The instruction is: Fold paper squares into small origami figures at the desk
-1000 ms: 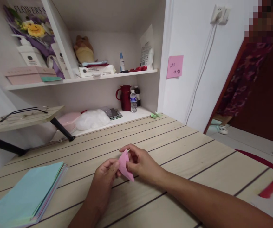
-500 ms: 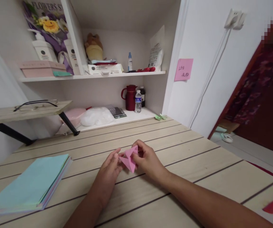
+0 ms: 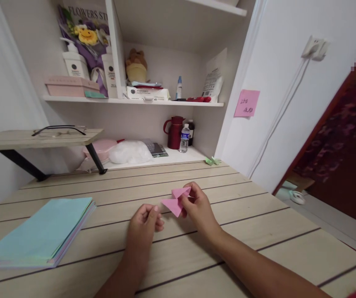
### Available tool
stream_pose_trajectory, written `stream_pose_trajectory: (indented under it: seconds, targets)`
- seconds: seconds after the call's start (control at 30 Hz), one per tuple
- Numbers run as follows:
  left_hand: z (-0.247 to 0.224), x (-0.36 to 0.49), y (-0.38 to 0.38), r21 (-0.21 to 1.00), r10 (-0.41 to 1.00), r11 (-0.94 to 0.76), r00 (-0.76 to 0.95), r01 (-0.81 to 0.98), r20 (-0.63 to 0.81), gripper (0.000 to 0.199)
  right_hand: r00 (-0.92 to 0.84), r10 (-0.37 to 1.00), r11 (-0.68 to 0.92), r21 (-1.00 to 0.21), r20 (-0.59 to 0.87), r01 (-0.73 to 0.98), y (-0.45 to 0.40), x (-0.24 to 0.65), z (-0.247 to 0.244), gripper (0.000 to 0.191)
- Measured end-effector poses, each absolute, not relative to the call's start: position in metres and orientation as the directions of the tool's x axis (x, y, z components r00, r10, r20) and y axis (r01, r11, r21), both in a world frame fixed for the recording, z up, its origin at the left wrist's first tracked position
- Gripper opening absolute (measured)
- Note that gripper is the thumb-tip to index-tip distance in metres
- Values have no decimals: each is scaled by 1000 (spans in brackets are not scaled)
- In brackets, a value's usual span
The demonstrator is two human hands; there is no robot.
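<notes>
A folded pink origami paper (image 3: 175, 204) with pointed flaps is held just above the table, pinched between the thumb and fingers of my right hand (image 3: 198, 207). To its left, my left hand (image 3: 145, 221) has loosely curled fingers, with the thumb against the index finger. It is apart from the paper, and nothing shows in it. A stack of coloured paper (image 3: 46, 227), light blue on top, lies on the table at the left.
The slatted wooden table (image 3: 258, 231) spans the foreground. Small green folded papers (image 3: 211, 160) lie at its back edge. Behind stand a red jug (image 3: 174, 132), a water bottle (image 3: 184, 138) and a plastic bag (image 3: 130, 152). Glasses (image 3: 60, 130) rest on a raised shelf at left.
My left hand has come away from the pink paper and its fingers have curled. My right hand still holds the paper, now turned and slightly farther right. The camera view has shifted.
</notes>
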State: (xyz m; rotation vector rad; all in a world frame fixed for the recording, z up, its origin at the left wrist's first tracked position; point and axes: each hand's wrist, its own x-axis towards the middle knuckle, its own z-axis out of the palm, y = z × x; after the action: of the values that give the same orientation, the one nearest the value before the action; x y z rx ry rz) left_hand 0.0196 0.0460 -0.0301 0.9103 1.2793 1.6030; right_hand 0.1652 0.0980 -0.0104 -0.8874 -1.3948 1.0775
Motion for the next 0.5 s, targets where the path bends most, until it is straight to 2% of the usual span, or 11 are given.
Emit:
stream_pose_trajectory:
  seconds: [0.13,0.3,0.5]
  targets:
    - [-24,26,39,990,960,-130,-255,-57,111,24,-94,941,326,-945,324,10,104,167,-14,17]
    - [-24,24,42,981,963,-126,-257,-146,85,25,-154,887,457,-872,435,173,97,167,-15,7]
    - [-24,22,40,980,993,-114,-46,-161,108,29,-252,802,595,-761,542,258,89,167,-11,14]
